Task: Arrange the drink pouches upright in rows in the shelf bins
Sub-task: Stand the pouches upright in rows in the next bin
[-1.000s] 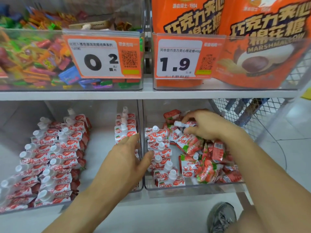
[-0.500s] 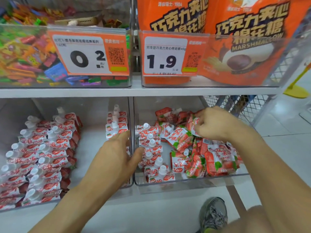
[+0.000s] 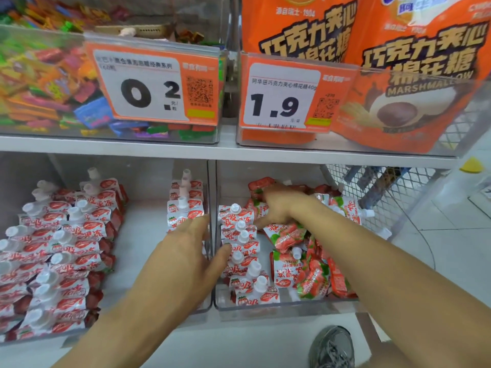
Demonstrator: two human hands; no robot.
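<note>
Drink pouches (image 3: 240, 236): one upright row along the right bin (image 3: 265, 310) left wall; loose heap (image 3: 305, 261) beside it unsorted.
Left bin (image 3: 148, 318) holds finished rows, spouts up, long axes vertical; heap pouches lie flat, pointing every way. Left hand (image 3: 186, 256) spread across the divider; right hand (image 3: 276, 208) reaches in, grip hidden, cannot tell.

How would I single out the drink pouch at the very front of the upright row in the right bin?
Start at the orange price tag reading 1.9 and drop to the clear plastic bin right below it. Along its left wall runs one row of upright white-and-red spouted pouches. The front pouch stands nearest the bin's front lip, whereas the pouches to its right lie jumbled.
</note>
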